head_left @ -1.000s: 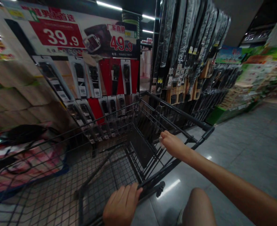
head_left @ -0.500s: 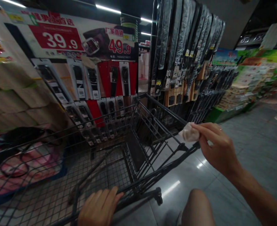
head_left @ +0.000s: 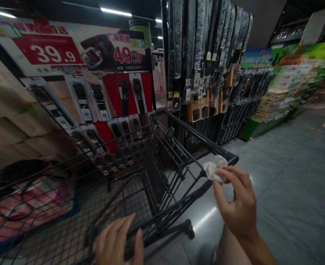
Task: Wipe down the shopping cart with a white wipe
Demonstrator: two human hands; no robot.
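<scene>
A black wire shopping cart [head_left: 179, 206] stands before me, its handle bar [head_left: 201, 138] ending at the right. Close to that end, my right hand [head_left: 235, 197] pinches a crumpled white tissue [head_left: 213, 169] between thumb and fingers. The tissue is at the cart's corner; whether it touches the metal is hard to tell. My left hand [head_left: 120, 241] is at the near rim of the cart, with thumb and fingers apart. Its palm is hidden. Pink packages [head_left: 27, 206] and a dark bag [head_left: 21, 165] lie at the left side of the cart.
Behind the cart, a rack holds packaged belts [head_left: 81, 95] under price signs [head_left: 49, 51]. Long wrapped belts [head_left: 198, 36] hang beside it. Stacked goods on a green stand [head_left: 250, 129] line the aisle floor [head_left: 289, 176] at the right.
My right hand has moved left and slightly down with the tissue, nearer the cart's corner. The fingers of my left hand have spread from the rim. The view has shifted a little.
</scene>
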